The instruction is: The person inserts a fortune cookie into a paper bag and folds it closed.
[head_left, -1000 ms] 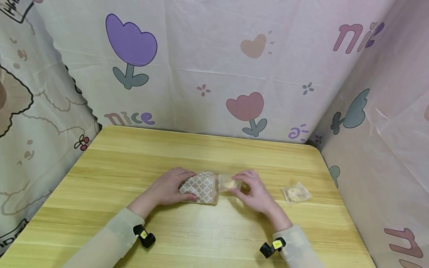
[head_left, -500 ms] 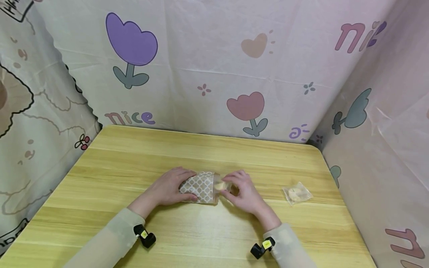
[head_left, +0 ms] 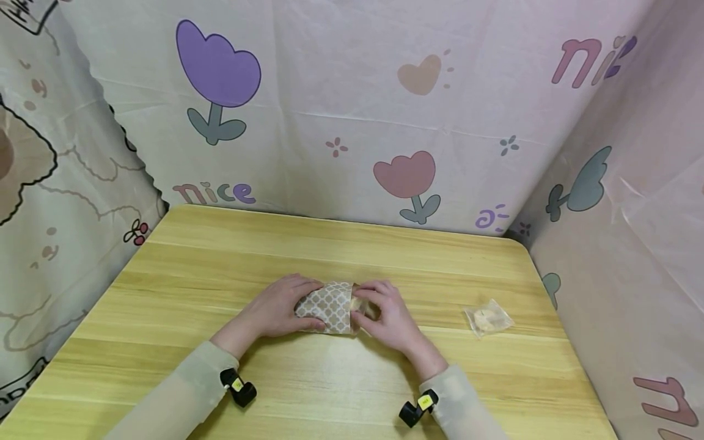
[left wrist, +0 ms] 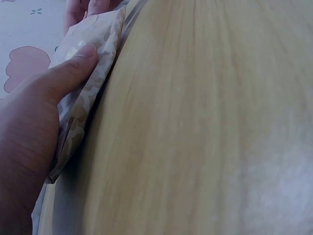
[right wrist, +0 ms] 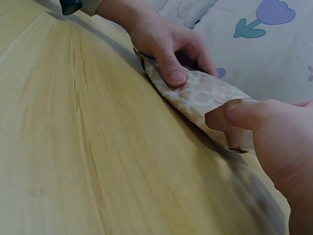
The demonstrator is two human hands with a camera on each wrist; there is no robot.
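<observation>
A patterned paper bag [head_left: 328,307] lies flat on a wooden table [head_left: 308,391], its mouth toward 3 o'clock, where a small clear packet [head_left: 360,304] with pale contents sits at the opening, partly hidden by fingers. At the bag's 9 o'clock end, a person's left hand [head_left: 280,305] grips it, thumb along the near side. At 3 o'clock, the right hand [head_left: 387,318] pinches the packet between thumb and fingers. Farther out at 3 o'clock, well apart from both hands, lies a second packet [head_left: 487,319]. Small black cameras ride the wrists, one [head_left: 239,388] near 8 o'clock, the other [head_left: 419,408] between 4 and 5. On the cloth [head_left: 308,79] behind, a purple tulip [head_left: 218,70] shows at 11 o'clock, a pink one [head_left: 404,174] at 1.
</observation>
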